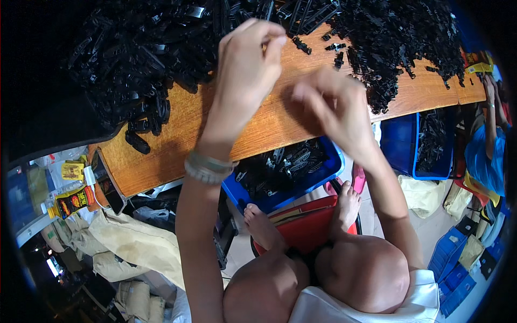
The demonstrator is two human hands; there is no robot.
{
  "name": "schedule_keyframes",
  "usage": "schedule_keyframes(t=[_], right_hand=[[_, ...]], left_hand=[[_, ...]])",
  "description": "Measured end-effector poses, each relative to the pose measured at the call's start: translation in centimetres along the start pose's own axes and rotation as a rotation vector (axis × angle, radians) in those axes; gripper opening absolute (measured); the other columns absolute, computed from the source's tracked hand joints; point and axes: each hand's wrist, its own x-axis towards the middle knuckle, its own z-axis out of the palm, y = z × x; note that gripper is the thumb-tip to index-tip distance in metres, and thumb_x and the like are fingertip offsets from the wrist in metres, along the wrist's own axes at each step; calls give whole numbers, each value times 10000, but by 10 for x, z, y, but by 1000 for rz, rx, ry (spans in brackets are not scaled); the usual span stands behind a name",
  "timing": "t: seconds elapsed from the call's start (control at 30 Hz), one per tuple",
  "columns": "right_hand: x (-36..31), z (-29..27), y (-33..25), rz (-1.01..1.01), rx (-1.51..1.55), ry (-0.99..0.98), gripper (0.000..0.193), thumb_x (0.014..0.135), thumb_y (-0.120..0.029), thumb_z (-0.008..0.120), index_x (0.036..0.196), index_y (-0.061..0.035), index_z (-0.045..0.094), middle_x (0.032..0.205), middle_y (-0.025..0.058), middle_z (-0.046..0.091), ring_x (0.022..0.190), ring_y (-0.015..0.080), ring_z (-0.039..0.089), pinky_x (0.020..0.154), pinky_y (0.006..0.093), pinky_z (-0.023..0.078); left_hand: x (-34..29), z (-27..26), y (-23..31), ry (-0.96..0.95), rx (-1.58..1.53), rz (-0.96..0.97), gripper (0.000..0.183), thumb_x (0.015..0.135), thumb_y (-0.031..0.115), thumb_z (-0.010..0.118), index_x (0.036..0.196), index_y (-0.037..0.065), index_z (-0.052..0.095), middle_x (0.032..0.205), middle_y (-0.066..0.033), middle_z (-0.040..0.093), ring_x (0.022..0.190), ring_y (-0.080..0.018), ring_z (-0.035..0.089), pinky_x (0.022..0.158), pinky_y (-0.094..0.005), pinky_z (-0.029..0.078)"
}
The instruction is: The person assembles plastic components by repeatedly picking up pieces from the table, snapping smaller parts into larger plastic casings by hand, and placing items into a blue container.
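Note:
My left hand is raised over the wooden table, its fingers curled in and thumb and forefinger drawn together. Whatever is in them, if anything, is hidden. My right hand hovers over the table's near edge, fingers bent and blurred by motion, so its grip is unclear. Beside my left hand lies a heap of long black plastic clip-like pieces. Farther right spreads a heap of smaller black plastic parts. A few loose black pieces rest on the wood between the heaps.
Below the table edge, a blue bin holds black pieces. Another blue bin with black parts stands to the right. A red stool is between my feet. Brown sacks lie at left. Another person works at the far right.

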Motion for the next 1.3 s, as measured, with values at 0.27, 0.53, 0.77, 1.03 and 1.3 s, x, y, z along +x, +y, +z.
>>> schedule_keyframes(t=[0.27,0.53,0.77,1.03,1.3], right_hand=[[64,23,33,-239,-711,283,131,697,-5,609,812,51,579,866,167,583,762,344,608,653,418,503],[32,11,28,-249,-139,275,154,796,26,589,943,67,604,832,156,562,720,302,633,627,341,521],[-4,-1,15,184,752,202,124,865,31,546,958,89,605,781,121,644,730,159,651,618,219,520],[-13,12,-2,199,657,292,113,843,-37,621,908,55,637,742,78,635,624,90,585,547,201,477],[-18,5,-11,288,645,166,87,835,-45,623,873,31,645,809,46,630,693,74,578,613,202,463]], left_hand=[[61,37,-19,114,303,270,187,740,92,661,810,-74,611,835,-246,606,783,-389,597,727,-428,482],[51,24,6,-24,246,-121,201,730,150,674,756,-32,592,802,-205,616,729,-360,602,672,-420,486],[-33,-3,10,102,-311,-266,198,797,-40,615,976,-71,538,834,-126,645,785,-165,653,705,-233,528],[-76,-3,36,51,-715,-347,227,820,-78,579,1045,-83,544,931,-142,636,823,-152,634,738,-241,522],[-73,-12,29,-98,-903,-433,561,746,-128,623,1252,-56,393,1027,-186,594,971,-192,595,831,-282,506]])
